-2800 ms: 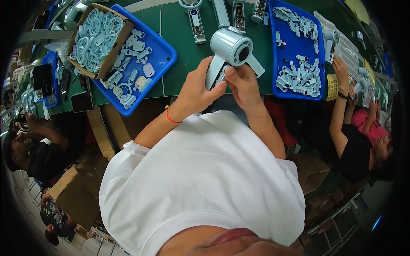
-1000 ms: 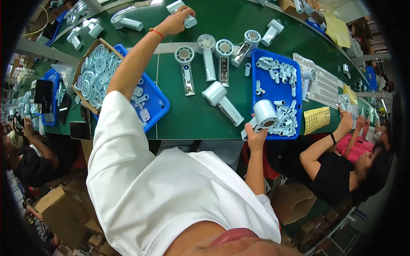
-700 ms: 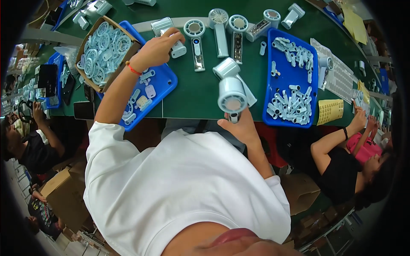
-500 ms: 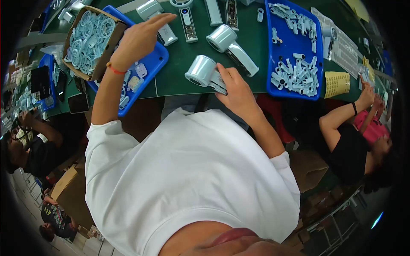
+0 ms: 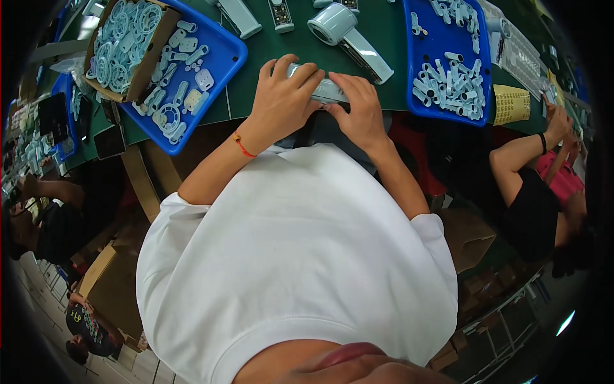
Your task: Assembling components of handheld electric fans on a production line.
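Observation:
Both of my hands grip one pale blue handheld device (image 5: 329, 93), shaped like a small hair dryer with a cylindrical head and a handle, at the table's front edge. My left hand (image 5: 281, 96) curls over its head end, covering most of it. Around the handle end close the fingers and thumb of my right hand (image 5: 359, 112). Just beyond them lies a similar device (image 5: 364, 56), its round head toward the upper left and its handle slanting to the lower right.
Left is a blue tray (image 5: 224, 70) of small pale parts, with a cardboard box (image 5: 151, 61) of rings on it. A second blue tray (image 5: 441, 57) holds short tubular pieces on the right. More housings (image 5: 240, 18) lie at the back. Co-workers sit on both sides.
My left hand has come from above the left tray to the device and taken hold of its head. The device has turned and moved slightly nearer. The view has shifted a little.

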A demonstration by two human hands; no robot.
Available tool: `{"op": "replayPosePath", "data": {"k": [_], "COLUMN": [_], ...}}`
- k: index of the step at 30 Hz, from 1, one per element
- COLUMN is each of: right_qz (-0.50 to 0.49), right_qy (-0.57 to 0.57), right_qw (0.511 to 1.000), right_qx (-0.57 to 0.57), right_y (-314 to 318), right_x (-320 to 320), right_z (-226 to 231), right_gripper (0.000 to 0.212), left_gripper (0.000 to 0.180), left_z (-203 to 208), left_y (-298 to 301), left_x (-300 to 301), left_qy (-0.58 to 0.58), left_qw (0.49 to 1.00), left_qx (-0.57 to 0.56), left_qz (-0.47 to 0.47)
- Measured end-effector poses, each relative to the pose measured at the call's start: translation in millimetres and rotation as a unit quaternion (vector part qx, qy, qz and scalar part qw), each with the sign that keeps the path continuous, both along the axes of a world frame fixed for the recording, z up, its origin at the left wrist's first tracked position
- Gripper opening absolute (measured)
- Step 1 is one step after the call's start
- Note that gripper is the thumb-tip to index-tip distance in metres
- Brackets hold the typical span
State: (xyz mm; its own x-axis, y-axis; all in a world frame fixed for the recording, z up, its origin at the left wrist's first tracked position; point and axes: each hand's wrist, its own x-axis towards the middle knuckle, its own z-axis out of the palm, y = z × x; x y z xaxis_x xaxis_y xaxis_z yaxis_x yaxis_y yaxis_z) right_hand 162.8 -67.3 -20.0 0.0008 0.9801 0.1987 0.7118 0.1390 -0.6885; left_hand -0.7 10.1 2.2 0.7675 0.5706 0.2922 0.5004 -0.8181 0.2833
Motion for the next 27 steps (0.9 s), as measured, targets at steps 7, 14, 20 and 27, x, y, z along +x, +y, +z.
{"op": "replayPosePath", "data": {"k": [7, 14, 20, 27], "right_qz": [0.009, -0.028, -0.017, -0.016], "right_qy": [-0.019, -0.087, -0.051, 0.143], "right_qw": [0.998, 0.985, 0.992, 0.980], "right_qx": [0.054, 0.150, 0.111, -0.139], "right_y": [-2, -7, -5, -4], "right_x": [2, -2, 2, 7], "right_z": [-10, -23, -21, 21], "right_gripper": [0.053, 0.054, 0.054, 0.061], "left_gripper": [0.048, 0.048, 0.048, 0.078], "left_z": [-5, -8, -7, 9], "left_y": [1, 3, 5, -5], "left_x": [-2, 0, 0, -3], "left_qy": [-0.001, 0.008, -0.021, -0.201], "left_qw": [0.999, 0.997, 0.998, 0.971], "left_qx": [0.038, 0.065, 0.059, -0.044], "left_qz": [-0.016, -0.033, -0.023, 0.122]}}
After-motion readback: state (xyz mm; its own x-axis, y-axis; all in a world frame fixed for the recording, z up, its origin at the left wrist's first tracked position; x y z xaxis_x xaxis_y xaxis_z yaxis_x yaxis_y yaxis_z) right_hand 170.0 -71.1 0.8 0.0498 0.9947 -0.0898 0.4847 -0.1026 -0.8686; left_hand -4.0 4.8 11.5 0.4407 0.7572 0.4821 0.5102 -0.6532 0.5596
